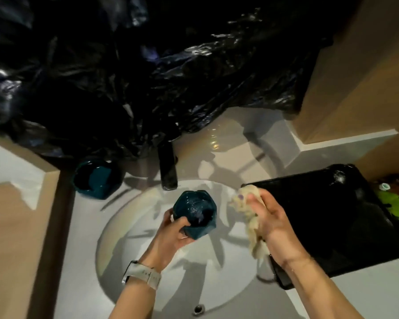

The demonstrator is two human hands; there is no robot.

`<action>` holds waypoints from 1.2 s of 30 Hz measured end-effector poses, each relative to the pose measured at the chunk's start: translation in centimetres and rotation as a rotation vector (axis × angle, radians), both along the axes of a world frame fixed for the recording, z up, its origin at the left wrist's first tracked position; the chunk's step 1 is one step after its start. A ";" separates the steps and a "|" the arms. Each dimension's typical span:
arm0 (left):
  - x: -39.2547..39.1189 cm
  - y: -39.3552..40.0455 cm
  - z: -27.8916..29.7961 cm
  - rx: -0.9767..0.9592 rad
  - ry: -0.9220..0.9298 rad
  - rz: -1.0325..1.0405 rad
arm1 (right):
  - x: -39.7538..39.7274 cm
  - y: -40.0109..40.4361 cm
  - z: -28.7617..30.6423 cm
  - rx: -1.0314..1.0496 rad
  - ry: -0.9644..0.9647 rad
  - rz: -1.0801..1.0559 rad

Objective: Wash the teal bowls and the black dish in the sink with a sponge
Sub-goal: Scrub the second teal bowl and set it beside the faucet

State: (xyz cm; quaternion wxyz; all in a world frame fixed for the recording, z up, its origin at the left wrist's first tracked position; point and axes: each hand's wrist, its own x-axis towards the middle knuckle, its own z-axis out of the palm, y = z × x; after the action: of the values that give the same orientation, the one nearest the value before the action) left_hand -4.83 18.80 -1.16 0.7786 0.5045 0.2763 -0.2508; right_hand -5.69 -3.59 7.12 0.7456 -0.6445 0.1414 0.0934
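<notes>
My left hand (171, 233) grips a small teal faceted bowl (195, 212) over the white round sink (124, 229), its wet inside facing up. To its right, my right hand (268, 221) holds a pale, soggy sponge (244, 207) that hangs down past my palm. The sponge is apart from the bowl. A second teal bowl (95, 178) stands on the counter left of the black tap (168, 168). A large black dish (327, 217) rests on the counter at the right, its near corner over the sink rim.
Black plastic sheeting (148, 72) covers the wall behind the tap. A wooden ledge (16, 222) runs along the left and a beige wall block (359, 84) rises at the right. Something green (394, 203) lies beyond the dish. The overflow hole (198, 309) sits at the sink's near edge.
</notes>
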 end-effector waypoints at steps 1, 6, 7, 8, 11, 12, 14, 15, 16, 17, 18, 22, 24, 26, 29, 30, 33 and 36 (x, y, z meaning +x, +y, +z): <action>-0.1 0.9 -0.4 -0.021 0.002 0.022 | 0.5 0.8 -0.4 0.020 0.006 0.019; 0.2 4.0 -2.2 -0.021 -0.039 0.094 | 2.1 3.6 -2.6 0.153 0.095 0.086; 0.3 4.4 -2.5 -0.020 -0.058 0.103 | 2.1 4.0 -3.1 0.144 0.082 0.089; 0.5 4.7 -2.7 -0.020 -0.074 0.113 | 2.2 4.5 -3.5 0.148 0.066 0.082; 0.6 5.4 -3.1 0.012 -0.122 0.107 | 1.9 5.6 -4.4 0.168 0.052 0.061; 0.6 5.5 -3.2 0.027 -0.134 0.101 | 1.7 5.8 -4.7 0.163 0.055 0.057; 0.7 5.6 -3.1 0.044 -0.151 0.092 | 1.5 5.9 -5.2 0.151 0.066 0.063; 0.8 5.6 -3.0 0.049 -0.159 0.087 | 1.5 5.8 -5.4 0.148 0.083 0.080; 0.9 5.6 -3.0 0.056 -0.166 0.081 | 1.5 5.7 -5.5 0.152 0.109 0.097; 0.9 5.5 -3.0 0.060 -0.172 0.074 | 1.5 5.5 -5.7 0.166 0.130 0.112; 0.9 5.4 -2.9 0.059 -0.176 0.073 | 1.5 5.2 -5.9 0.184 0.140 0.122; 0.6 5.1 -2.6 0.038 -0.199 0.074 | 1.5 4.6 -5.9 0.221 0.133 0.182; 0.5 5.1 -2.4 0.042 -0.210 0.076 | 1.3 4.4 -6.1 0.260 0.106 0.197; 0.4 5.2 -2.1 0.060 -0.229 0.076 | 1.1 4.5 -6.1 0.271 0.077 0.212; 0.4 5.2 -1.3 0.178 -0.308 0.060 | 0.9 4.5 -6.2 0.225 0.064 0.218; 0.5 5.2 -1.1 0.256 -0.343 0.049 | 0.8 4.5 -6.3 0.183 0.064 0.206; 1.0 5.8 -0.8 0.553 -0.432 -0.033 | 0.8 5.0 -6.4 0.081 0.053 0.126; 1.1 6.5 0.0 0.839 -0.577 -0.153 | 0.6 5.4 -6.5 -0.267 -0.116 0.127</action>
State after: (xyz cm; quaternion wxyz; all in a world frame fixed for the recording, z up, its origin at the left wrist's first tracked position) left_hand -3.75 25.28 -1.13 0.5333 0.8408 0.0895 -0.0253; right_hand -5.09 1.81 0.62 0.6526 -0.7500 0.0683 0.0835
